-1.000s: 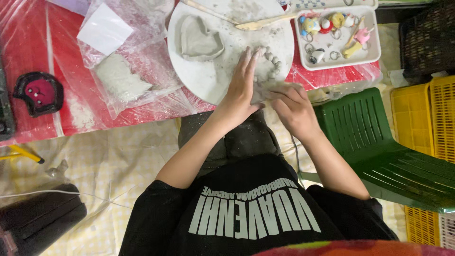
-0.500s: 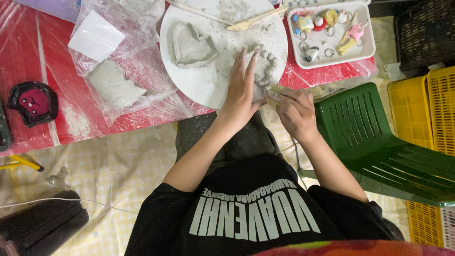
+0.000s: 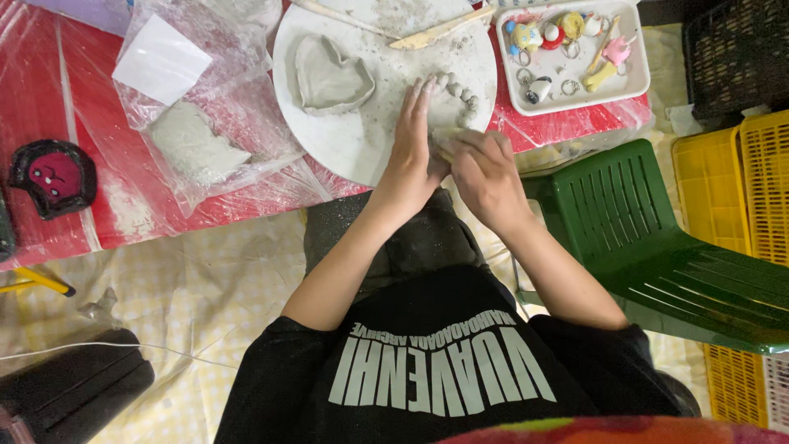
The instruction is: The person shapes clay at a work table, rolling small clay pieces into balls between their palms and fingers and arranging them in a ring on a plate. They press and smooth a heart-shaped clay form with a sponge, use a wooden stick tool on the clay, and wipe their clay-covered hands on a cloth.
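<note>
My left hand lies flat with fingers stretched out on the near edge of a round white board. A row of small grey clay balls sits just right of its fingertips. My right hand presses against the left hand's side, fingers pinched on a small pale piece of clay. On the board's far left rests a heart-shaped grey clay dish. A wooden modelling stick lies along the board's far edge.
The red table is covered in clear plastic. It holds a bag with a clay lump, a white paper, a black-and-red dish and a white tray of colourful figurines. A green chair, yellow crates and a black basket stand right.
My right hand has moved up and left to meet my left hand at the board's edge. My left hand has stayed flat on the board.
</note>
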Action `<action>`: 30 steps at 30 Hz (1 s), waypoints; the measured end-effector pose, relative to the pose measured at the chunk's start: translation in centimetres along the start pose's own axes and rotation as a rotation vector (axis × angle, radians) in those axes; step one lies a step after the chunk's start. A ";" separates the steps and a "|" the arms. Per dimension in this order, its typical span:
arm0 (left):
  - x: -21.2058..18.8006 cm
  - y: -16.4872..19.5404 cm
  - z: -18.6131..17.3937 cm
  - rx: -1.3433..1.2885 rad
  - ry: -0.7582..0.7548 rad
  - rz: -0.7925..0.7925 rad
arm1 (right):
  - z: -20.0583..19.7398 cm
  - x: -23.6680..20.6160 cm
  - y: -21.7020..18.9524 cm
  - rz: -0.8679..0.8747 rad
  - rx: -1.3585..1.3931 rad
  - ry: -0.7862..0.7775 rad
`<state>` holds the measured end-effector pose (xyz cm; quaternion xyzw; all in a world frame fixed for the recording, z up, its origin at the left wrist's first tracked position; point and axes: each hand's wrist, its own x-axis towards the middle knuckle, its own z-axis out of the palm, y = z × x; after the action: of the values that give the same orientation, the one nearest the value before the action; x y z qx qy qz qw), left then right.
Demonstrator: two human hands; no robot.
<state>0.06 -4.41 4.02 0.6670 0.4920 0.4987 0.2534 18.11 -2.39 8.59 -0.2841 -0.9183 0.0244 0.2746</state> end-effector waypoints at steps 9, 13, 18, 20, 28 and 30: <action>0.0 0.0 0.6 -0.008 0.034 0.013 | -2.2 2.2 -0.6 -0.059 0.000 -0.047; -0.2 -0.1 0.4 -0.071 0.031 0.001 | -3.1 1.6 -0.3 -0.006 0.087 -0.111; 0.4 -0.6 -0.5 0.094 -0.050 0.040 | -5.1 -0.9 0.8 0.240 0.171 0.138; 1.4 -1.2 -1.3 0.254 -0.130 0.135 | -4.7 -1.6 1.0 0.184 0.168 0.199; 0.9 -1.6 -3.9 -0.079 -0.183 0.184 | 0.4 0.3 -1.1 -0.139 0.021 -0.044; 0.6 -1.4 -3.8 -0.207 -0.238 0.194 | 0.9 1.3 -1.5 -0.139 -0.031 -0.081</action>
<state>-4.00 -3.94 4.54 0.7360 0.3378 0.4865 0.3279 15.95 -2.85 8.77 -0.2225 -0.9464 0.0024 0.2339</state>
